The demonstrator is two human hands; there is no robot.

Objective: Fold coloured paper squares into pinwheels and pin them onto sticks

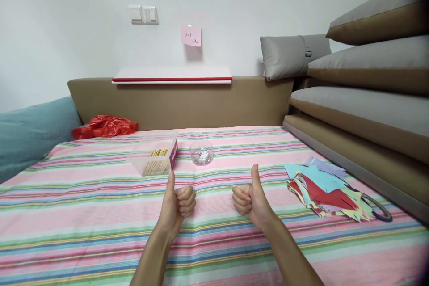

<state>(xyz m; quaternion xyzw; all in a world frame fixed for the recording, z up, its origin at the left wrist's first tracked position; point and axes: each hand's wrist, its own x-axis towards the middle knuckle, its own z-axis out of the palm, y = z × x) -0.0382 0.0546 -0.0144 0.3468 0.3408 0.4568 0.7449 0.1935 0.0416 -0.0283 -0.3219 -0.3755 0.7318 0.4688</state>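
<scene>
My left hand (177, 203) is held over the striped cloth (100, 214) with its thumb up and the other fingers curled into a fist, holding nothing. Mirroring it, my right hand (251, 199) makes the same thumb-up fist, also with nothing in it. Just beyond my left thumb stands a clear plastic box (137, 158) with several rows of thin tan and gold pieces inside. A round clear container (201, 153) with small silvery bits sits to the right of the box. Right of my right hand lies a pile of cut coloured paper (321, 187), with scissors (378, 208) partly hidden under it.
A crumpled red plastic bag (110, 126) lies at the back left beside a teal cushion (36, 132). Stacked grey and brown cushions (365, 103) border the right side. At the back, a brown backrest (187, 107) carries a flat white and red board (170, 75).
</scene>
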